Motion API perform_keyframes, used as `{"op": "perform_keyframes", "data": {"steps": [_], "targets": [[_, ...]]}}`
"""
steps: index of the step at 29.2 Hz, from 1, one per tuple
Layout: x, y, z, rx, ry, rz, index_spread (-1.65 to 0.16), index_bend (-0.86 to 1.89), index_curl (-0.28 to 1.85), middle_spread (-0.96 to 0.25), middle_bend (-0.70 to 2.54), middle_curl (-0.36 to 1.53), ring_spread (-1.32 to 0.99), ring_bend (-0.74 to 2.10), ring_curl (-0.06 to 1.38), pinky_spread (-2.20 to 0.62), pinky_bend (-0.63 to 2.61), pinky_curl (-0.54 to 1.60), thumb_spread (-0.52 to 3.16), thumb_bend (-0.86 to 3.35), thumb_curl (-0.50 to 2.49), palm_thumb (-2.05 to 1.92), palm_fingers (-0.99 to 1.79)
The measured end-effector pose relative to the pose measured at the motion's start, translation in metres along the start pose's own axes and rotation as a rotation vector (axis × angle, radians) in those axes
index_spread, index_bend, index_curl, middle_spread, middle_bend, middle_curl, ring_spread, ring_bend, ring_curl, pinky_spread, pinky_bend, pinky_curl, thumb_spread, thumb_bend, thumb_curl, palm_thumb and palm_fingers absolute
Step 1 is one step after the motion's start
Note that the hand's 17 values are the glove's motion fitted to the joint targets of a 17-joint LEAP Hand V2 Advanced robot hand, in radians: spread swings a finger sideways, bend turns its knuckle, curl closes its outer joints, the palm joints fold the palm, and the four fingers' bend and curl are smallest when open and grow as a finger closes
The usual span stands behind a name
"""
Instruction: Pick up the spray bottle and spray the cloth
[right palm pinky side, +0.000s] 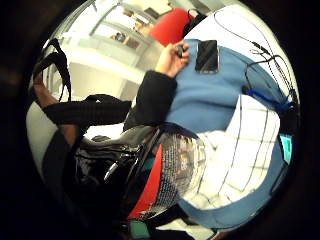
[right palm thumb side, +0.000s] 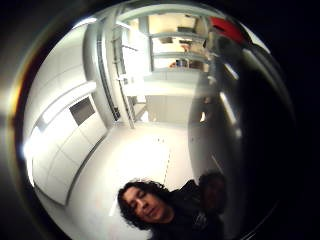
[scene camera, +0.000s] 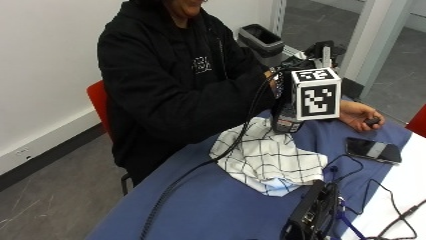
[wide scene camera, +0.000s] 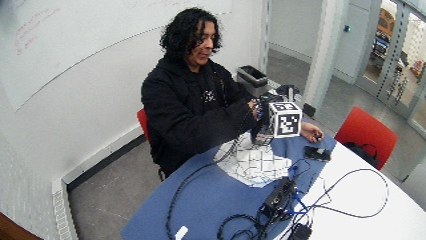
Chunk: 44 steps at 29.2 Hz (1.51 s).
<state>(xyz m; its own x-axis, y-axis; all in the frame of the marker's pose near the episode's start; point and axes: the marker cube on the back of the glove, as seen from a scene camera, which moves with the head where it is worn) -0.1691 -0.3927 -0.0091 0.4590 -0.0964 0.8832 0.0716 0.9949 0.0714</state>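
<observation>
A white cloth with thin black squares lies crumpled on the blue table cover. Just above its far edge, the gloved right hand holds the dark spray bottle up off the table, fingers wrapped round it. The bottle's red and grey label has tiny writing, too small to read. Further right, the bare hand rests on the table beside a phone.
</observation>
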Motion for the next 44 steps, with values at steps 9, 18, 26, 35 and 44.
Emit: {"op": "perform_keyframes", "data": {"steps": [9,18,26,35,44], "targets": [[0.042,-0.020,0.029,0.171,-0.034,-0.157,-0.27,0.20,0.74,-0.13,0.61,0.61,-0.15,0.70,0.51,-0.22,0.54,0.46,0.73,-0.02,1.02,1.02,1.30],[0.060,-0.026,0.042,0.143,-0.059,-0.185,-0.27,0.20,0.75,-0.13,0.62,0.62,-0.16,0.70,0.51,-0.23,0.54,0.46,0.70,-0.02,1.04,1.01,1.31],[0.056,-0.047,0.033,0.173,-0.063,-0.198,-0.27,0.21,0.76,-0.15,0.63,0.62,-0.17,0.71,0.52,-0.24,0.55,0.46,0.67,-0.02,1.05,0.99,1.33],[0.064,-0.023,0.043,0.042,-0.134,-0.125,-0.27,0.21,0.76,-0.15,0.64,0.62,-0.17,0.72,0.52,-0.25,0.55,0.46,0.71,0.00,1.06,1.00,1.32],[0.071,0.003,0.021,-0.135,0.017,-0.040,-0.25,0.17,0.74,-0.07,0.60,0.59,-0.08,0.49,0.47,-0.06,0.32,0.42,0.87,-0.04,0.96,0.94,0.86]]}}
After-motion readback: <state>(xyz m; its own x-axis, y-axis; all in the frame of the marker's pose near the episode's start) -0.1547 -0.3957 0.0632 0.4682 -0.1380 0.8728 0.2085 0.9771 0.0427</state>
